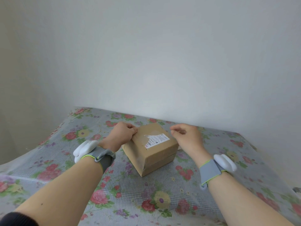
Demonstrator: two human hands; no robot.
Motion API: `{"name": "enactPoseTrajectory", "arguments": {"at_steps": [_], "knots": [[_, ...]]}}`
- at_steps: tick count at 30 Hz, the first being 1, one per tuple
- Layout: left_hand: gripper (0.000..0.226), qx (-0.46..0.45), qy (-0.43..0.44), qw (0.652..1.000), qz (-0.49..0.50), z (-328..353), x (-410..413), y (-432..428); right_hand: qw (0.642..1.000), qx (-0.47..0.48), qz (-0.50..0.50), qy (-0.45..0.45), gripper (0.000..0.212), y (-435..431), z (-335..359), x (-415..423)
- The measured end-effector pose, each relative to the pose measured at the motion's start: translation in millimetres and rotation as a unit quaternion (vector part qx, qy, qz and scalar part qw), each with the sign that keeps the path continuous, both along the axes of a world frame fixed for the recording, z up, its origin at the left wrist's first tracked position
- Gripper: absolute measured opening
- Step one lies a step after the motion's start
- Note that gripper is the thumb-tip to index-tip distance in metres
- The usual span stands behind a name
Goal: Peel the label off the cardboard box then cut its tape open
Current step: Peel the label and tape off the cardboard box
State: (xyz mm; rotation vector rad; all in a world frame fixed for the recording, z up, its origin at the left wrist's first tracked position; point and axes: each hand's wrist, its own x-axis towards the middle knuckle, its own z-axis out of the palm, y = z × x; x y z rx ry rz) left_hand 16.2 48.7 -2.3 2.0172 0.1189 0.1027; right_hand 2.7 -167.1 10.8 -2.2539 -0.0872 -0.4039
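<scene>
Two bare hands work at a cardboard box (150,147) that sits on a table (114,190) covered by a flowered cloth, one corner of the box turned toward the viewer. The left hand (121,134), at about 9 o'clock of the box, is curled with its fingers (132,128) bent over the far left top edge, pressing on the cardboard and holding the box down. The right hand (187,137), at about 3 o'clock, floats just off the box's far right corner – thumb and forefinger (175,130) drawn together in a pinch, the remaining fingers loosely folded; whether anything lies between the fingertips cannot be told.

A white label (157,139) lies on the top face, partly torn – its upper left portion is missing and a ragged edge runs across it, with a paler patch of cardboard beside. Clear tape (143,162) runs down the near corner edge and looks wrinkled.

Each wrist carries a grey band with a white device: left (88,150), right (224,162).

Open cloth lies at 6 o'clock between the forearms, and more at 9 and 3 o'clock. At 12 o'clock a plain wall (162,62) rises close behind the box, at the table's far edge.
</scene>
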Motion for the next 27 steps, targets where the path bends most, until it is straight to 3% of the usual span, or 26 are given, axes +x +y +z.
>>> {"name": "enactPoseTrajectory", "arguments": {"at_steps": [4,27], "knots": [[0.021,0.007,-0.004,1.0,0.0,-1,-1,0,0.993,-0.1,0.042,0.047,0.021,15,-1,2],[0.024,0.03,-0.003,1.0,-0.005,-3,-1,1,0.991,-0.129,0.028,0.035,0.018,21,-3,5]]}}
